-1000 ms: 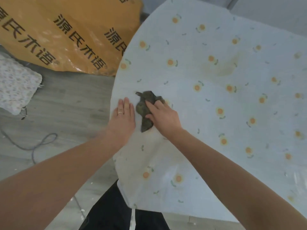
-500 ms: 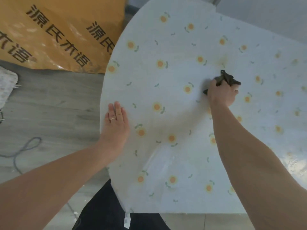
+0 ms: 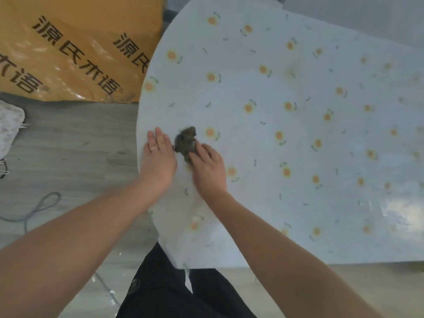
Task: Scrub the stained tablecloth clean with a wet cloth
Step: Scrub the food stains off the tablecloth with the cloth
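The left grip (image 3: 158,161) lies flat, fingers straight, pressing the tablecloth (image 3: 252,191) at the worktop's edge. Just right of it, the right grip (image 3: 207,171) curls over the near end of the dark, bunched wet cloth (image 3: 185,141). Far beyond it, rightward, shows a faint yellowish stain (image 3: 292,72).

Grey wood-grain floor (image 3: 68,138), orange sack (image 3: 75,47) (black lettering), looped grey cable (image 3: 41,206), floral pad (image 3: 9,129)
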Tool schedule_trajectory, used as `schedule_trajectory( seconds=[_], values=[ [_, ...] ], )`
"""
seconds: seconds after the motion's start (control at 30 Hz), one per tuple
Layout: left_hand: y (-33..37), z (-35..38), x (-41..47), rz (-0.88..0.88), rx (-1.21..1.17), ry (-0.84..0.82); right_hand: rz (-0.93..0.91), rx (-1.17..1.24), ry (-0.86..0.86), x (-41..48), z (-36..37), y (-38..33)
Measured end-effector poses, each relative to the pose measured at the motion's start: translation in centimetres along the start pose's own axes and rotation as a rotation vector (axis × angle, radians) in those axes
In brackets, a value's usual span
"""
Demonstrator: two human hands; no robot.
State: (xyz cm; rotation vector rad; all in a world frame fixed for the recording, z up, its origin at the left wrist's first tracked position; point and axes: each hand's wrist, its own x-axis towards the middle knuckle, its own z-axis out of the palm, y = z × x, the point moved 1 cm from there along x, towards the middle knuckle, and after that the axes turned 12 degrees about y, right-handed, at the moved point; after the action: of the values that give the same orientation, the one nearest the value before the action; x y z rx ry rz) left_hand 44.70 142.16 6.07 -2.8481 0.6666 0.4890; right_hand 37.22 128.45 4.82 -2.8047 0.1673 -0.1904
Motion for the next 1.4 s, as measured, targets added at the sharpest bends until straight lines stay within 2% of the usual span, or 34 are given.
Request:
schedule_trajectory(
  seconds=[0.07,0.2,0.37,0.5,0.63,0.73,0.77,0.87,1.03,1.2,1.27,1.4],
  values=[
    [-0.7,-0.5,0.3,0.004,0.01,-0.018,0.051,-0.057,0.011,-4.5,-1.6,0.3],
    [-0.3,-1.0,-0.4,-0.027,0.109,-0.116,0.284,-0.119,-0.037,-13.0,-5.2,3.7],
    [4.1,0.5,-6.0,-0.105,-0.015,-0.104,0.549,-0.104,-0.037,-25.1,-9.4,10.7],
    [10.6,1.5,-13.5,0.01,-0.03,-0.149,0.892,-0.132,0.073,-32.2,-13.3,17.8],
    [18.7,1.8,-18.6,0.297,0.018,-0.205,1.105,-0.094,0.118,-36.3,-16.1,23.8],
    [25.1,0.8,-20.6,0.573,0.117,-0.157,1.145,-0.041,0.076,-38.9,-19.2,28.9],
    [26.8,0.4,-20.9,0.614,0.151,-0.149,1.172,-0.013,0.068,-40.0,-20.2,30.7],
    [30.7,-0.9,-21.5,0.63,0.173,-0.176,1.225,0.134,0.083,-44.3,-23.4,34.2],
    [36.5,-3.0,-22.7,0.613,0.122,-0.22,1.183,0.327,0.235,-49.5,-27.4,36.5],
    [43.0,-3.5,-23.3,0.688,0.036,-0.23,1.117,0.431,0.364,-48.4,-28.8,37.2],
    [46.0,-3.6,-22.9,0.722,-0.007,-0.238,1.047,0.463,0.364,-46.8,-28.7,37.9],
    [50.3,-3.8,-21.6,0.752,-0.048,-0.237,0.923,0.451,0.26,-43.0,-27.4,38.2]
  ],
)
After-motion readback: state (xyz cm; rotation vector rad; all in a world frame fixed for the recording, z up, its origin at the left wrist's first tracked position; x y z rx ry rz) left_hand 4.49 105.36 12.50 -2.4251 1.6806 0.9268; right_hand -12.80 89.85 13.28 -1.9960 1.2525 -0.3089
